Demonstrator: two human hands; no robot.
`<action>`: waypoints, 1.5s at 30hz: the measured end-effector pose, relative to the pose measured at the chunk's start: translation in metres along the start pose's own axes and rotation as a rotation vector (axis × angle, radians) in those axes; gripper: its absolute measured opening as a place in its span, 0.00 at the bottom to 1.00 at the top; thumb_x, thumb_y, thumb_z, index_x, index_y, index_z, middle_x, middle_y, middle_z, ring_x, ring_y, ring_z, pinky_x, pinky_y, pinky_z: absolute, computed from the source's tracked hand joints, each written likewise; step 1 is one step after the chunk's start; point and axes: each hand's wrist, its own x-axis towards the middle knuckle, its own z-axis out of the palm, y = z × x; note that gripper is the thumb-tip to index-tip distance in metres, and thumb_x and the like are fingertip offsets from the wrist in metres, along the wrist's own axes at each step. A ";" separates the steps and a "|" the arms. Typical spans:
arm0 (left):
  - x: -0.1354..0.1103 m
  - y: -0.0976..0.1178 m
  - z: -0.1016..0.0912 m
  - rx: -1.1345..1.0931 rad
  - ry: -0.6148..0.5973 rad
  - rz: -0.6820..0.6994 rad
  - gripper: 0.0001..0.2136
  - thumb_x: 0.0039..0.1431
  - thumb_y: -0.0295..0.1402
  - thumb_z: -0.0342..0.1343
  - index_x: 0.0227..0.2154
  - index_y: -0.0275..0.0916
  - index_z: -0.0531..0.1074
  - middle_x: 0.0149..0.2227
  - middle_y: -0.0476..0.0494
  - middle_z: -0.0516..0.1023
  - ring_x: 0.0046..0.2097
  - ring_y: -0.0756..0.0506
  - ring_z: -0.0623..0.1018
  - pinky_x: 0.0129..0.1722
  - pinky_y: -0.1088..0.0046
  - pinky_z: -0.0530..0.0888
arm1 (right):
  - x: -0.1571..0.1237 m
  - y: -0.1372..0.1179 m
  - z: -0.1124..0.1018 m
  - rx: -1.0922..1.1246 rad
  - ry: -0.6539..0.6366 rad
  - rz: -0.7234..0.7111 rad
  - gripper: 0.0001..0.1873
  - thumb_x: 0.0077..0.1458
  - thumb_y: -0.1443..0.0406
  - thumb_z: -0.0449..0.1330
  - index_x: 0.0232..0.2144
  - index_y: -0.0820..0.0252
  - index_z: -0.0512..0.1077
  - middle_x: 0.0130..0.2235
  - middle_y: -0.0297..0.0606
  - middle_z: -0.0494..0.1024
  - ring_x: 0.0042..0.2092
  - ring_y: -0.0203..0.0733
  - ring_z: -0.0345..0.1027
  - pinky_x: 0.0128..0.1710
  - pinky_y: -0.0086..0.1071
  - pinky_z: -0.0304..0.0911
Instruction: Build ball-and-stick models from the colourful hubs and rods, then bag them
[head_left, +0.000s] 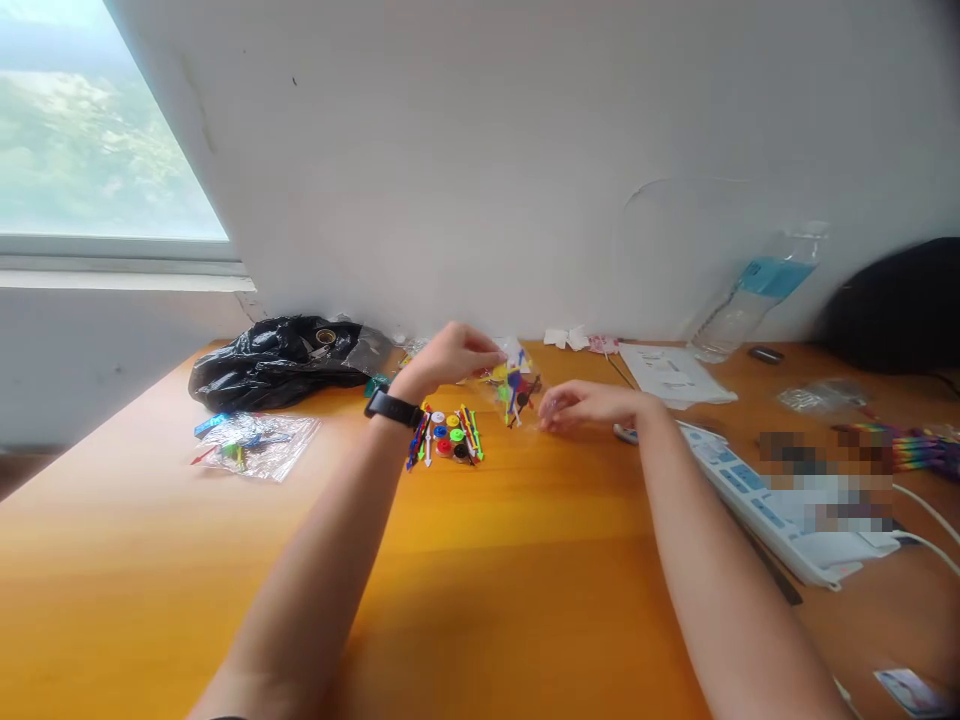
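A small clear plastic bag [516, 385] with colourful arrow and disc pieces inside is held up over the wooden table. My left hand [457, 355], with a black watch on its wrist, pinches the bag's upper left side. My right hand [589, 403] has its fingers pressed together at the bag's lower right corner. Below the left hand lie coloured plastic discs [441, 432] in two columns, red, blue, white, yellow, green and black. Plastic arrows [472, 430] lie side by side to their right, and more arrows [417, 445] to their left, partly behind the watch.
A second clear bag [259, 445] with coloured pieces lies left, in front of a black plastic bag [289, 360]. On the right are a white power strip [750, 495], paper sheets [675, 375], a tilted water bottle [761, 290] and crumpled clear plastic [817, 396]. A wall stands behind the table.
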 end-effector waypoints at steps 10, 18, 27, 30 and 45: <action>0.014 0.000 0.030 0.239 -0.236 0.168 0.06 0.54 0.35 0.66 0.28 0.37 0.82 0.28 0.43 0.82 0.31 0.46 0.78 0.30 0.72 0.68 | 0.016 0.030 -0.013 -0.160 0.050 -0.002 0.20 0.44 0.69 0.65 0.44 0.58 0.81 0.47 0.43 0.84 0.47 0.48 0.77 0.42 0.33 0.68; 0.014 -0.002 0.018 0.053 -0.220 0.243 0.08 0.64 0.33 0.58 0.41 0.36 0.80 0.34 0.44 0.82 0.36 0.47 0.80 0.38 0.72 0.74 | 0.019 0.016 -0.007 -0.103 0.151 -0.034 0.17 0.48 0.70 0.61 0.43 0.58 0.79 0.46 0.44 0.85 0.46 0.47 0.80 0.42 0.33 0.70; 0.016 0.005 0.024 -0.133 -0.019 0.311 0.06 0.70 0.33 0.54 0.41 0.38 0.74 0.36 0.46 0.77 0.29 0.54 0.74 0.31 0.77 0.73 | 0.027 0.001 0.009 0.097 0.367 -0.062 0.17 0.68 0.56 0.54 0.45 0.60 0.77 0.47 0.47 0.84 0.51 0.48 0.78 0.51 0.35 0.72; 0.017 0.005 0.017 -0.244 0.008 0.280 0.05 0.69 0.33 0.55 0.41 0.38 0.74 0.39 0.43 0.78 0.33 0.53 0.78 0.35 0.76 0.76 | 0.034 0.004 0.011 0.130 0.365 -0.082 0.22 0.70 0.52 0.51 0.43 0.61 0.77 0.47 0.49 0.84 0.51 0.49 0.78 0.51 0.35 0.72; -0.011 -0.108 -0.097 0.106 0.597 -0.374 0.30 0.58 0.39 0.65 0.62 0.32 0.72 0.53 0.30 0.81 0.47 0.39 0.83 0.49 0.65 0.78 | 0.059 -0.011 0.052 -0.604 0.289 -0.178 0.12 0.57 0.61 0.68 0.44 0.57 0.80 0.54 0.47 0.80 0.52 0.52 0.76 0.51 0.38 0.69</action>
